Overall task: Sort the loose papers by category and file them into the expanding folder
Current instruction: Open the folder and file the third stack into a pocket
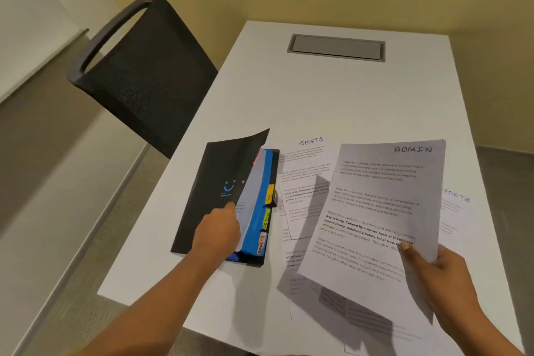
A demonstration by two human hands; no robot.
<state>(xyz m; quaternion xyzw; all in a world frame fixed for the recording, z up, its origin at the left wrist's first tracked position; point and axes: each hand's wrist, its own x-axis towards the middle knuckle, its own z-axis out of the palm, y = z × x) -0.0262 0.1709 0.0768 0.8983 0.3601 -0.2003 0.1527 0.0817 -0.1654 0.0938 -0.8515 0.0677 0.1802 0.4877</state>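
The left hand (219,228) grips the near edge of the folder's (202,205) black cover, fingers curled around it, and holds the cover lifted off the pockets. The folder lies on the left part of the white table (318,95), open toward the right, showing blue dividers (261,205) and a row of tabs along their edge: a yellow tab (270,192), a green tab (266,220) marked ADMIN and an orange tab (261,244) marked SPORTS. The right hand (442,266) pinches a sheet headed ADMIN (384,196) at its lower right corner, thumb on top and fingers beneath, and holds it tilted above the table just right of the folder. Beneath it lie loose papers: a SPORTS sheet (306,170) just beside the folder, another SPORTS sheet (458,205) showing at the right, and more sheets (294,257) partly covered near the table's front edge. A grey hatch (336,48) sits in the far tabletop, and a dark mesh chair (138,75) stands at the table's left side.
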